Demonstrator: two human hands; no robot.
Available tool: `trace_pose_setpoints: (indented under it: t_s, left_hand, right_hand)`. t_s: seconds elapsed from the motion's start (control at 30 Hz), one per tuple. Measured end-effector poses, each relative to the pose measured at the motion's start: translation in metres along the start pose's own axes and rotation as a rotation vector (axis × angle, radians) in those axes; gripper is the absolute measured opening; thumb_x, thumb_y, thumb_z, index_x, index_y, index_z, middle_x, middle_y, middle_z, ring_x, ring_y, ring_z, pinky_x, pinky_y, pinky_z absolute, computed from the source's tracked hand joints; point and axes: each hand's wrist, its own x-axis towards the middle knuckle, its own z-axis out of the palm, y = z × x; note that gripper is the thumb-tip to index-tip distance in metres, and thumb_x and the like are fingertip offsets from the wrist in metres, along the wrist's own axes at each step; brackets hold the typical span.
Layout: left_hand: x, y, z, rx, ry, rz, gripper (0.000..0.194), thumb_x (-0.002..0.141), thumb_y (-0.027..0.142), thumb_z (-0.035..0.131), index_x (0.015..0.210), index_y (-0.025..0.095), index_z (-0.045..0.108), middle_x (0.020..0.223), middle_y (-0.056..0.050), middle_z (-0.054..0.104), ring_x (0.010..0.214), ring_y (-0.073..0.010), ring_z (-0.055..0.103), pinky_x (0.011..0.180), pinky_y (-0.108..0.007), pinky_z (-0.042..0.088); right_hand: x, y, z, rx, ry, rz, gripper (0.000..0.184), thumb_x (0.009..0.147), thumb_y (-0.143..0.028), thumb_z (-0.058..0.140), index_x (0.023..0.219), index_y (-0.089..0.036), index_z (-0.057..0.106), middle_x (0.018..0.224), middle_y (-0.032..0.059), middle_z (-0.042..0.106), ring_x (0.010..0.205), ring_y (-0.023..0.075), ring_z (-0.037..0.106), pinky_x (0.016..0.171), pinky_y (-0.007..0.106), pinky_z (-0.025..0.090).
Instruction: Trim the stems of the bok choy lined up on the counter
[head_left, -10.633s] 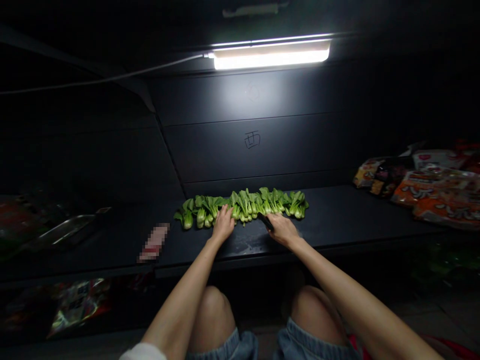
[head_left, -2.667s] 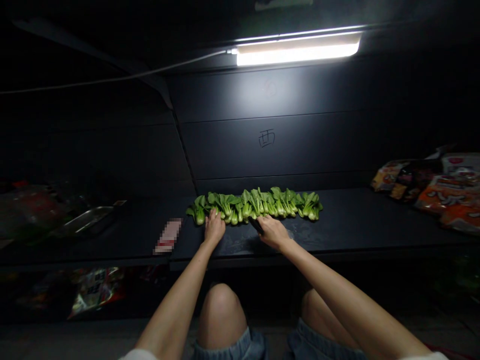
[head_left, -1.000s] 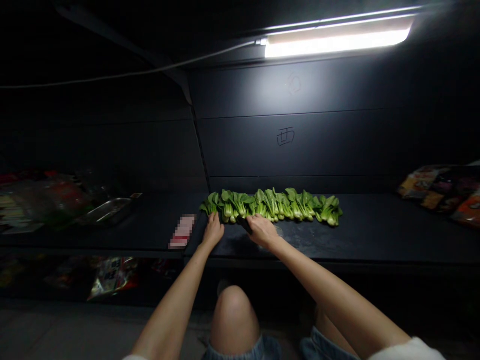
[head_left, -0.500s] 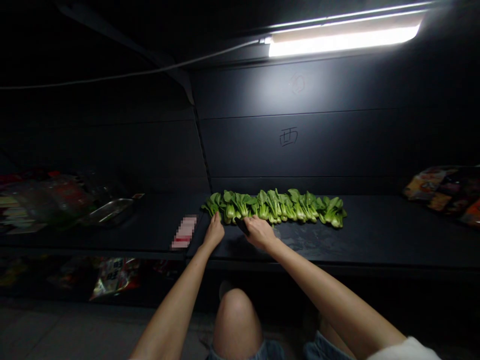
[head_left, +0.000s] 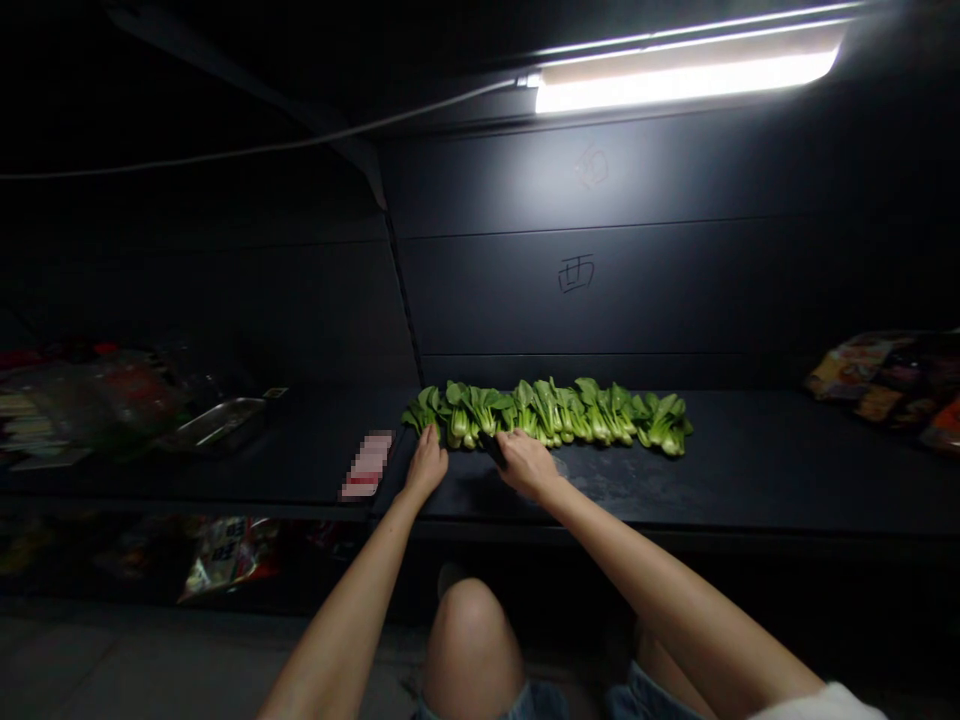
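A row of green bok choy [head_left: 562, 410] lies on a dark shelf [head_left: 757, 470], leaves to the back and pale bases to the front. At the row's left end, my left hand [head_left: 428, 463] has its fingers closed around the base of the leftmost bok choy [head_left: 425, 405], hiding that base. My right hand [head_left: 527, 464] grips a narrow black object [head_left: 493, 450] that points up and left, its tip just in front of the bases. Too little of this object shows to name its kind.
Left of my hands lies a blurred-out pink and white item [head_left: 367, 465]. Farther left are a metal tray [head_left: 221, 422] and plastic packages [head_left: 127, 395]. Colourful bags [head_left: 870, 370] stand at the right. A lit tube lamp [head_left: 686, 80] hangs above, with its cable running left.
My right hand and the black object have shifted slightly to the right, baring a little more of the bases to the left. My left hand and the row stay put.
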Motion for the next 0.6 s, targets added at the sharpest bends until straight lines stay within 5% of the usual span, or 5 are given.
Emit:
trace_pose_setpoints:
  t_s: [0.6]
  left_hand:
    - [0.004, 0.04, 0.007, 0.037, 0.02, 0.116, 0.058, 0.08, 0.013, 0.041, 0.138, 0.01, 0.038, 0.144, -0.019, 0.041, 0.136, -0.0271, 0.036, 0.113, -0.044, 0.032]
  right_hand:
    - [-0.03, 0.047, 0.0, -0.013, 0.035, 0.115, 0.022, 0.085, -0.018, 0.047, 0.104, -0.015, 0.058, 0.099, 0.0111, 0.067, 0.1, 0.0225, 0.057, 0.076, 0.027, 0.042]
